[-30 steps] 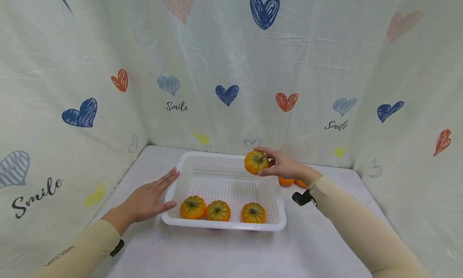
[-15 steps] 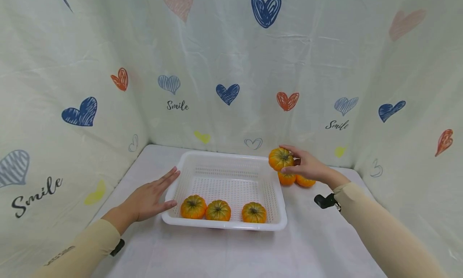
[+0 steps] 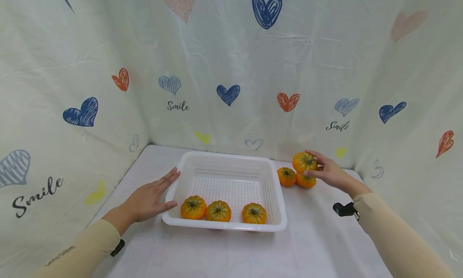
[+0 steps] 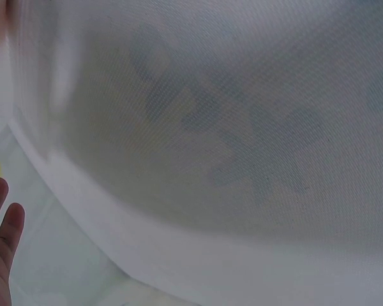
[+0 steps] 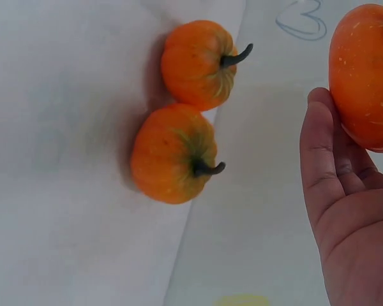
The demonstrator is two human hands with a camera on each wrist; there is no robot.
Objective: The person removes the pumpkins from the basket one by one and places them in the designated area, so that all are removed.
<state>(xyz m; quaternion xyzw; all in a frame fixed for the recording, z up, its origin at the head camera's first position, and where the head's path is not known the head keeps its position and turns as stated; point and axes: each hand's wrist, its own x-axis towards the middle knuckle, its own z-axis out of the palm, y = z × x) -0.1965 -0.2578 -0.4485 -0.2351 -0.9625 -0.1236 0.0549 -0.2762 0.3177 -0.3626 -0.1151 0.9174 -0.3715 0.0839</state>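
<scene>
Beige-sleeved L hand (image 3: 144, 199) is where it was 1 s ago, at L rim of white basket (image 3: 224, 189): fingers straight, thumb spread apart. Basket trio of pumpkins (image 3: 218, 211), near side, unchanged. R hand (image 3: 332, 174) has shifted right, from over basket to above loose pair of pumpkins (image 3: 287, 177) on table (image 3: 217, 254), thumb & fingertips pinching held pumpkin (image 3: 304, 162). L wrist cam: orange thru basket slots. R wrist cam: pair's curved stems (image 5: 210, 169) + gap to held pumpkin; head view overlaps them.
</scene>
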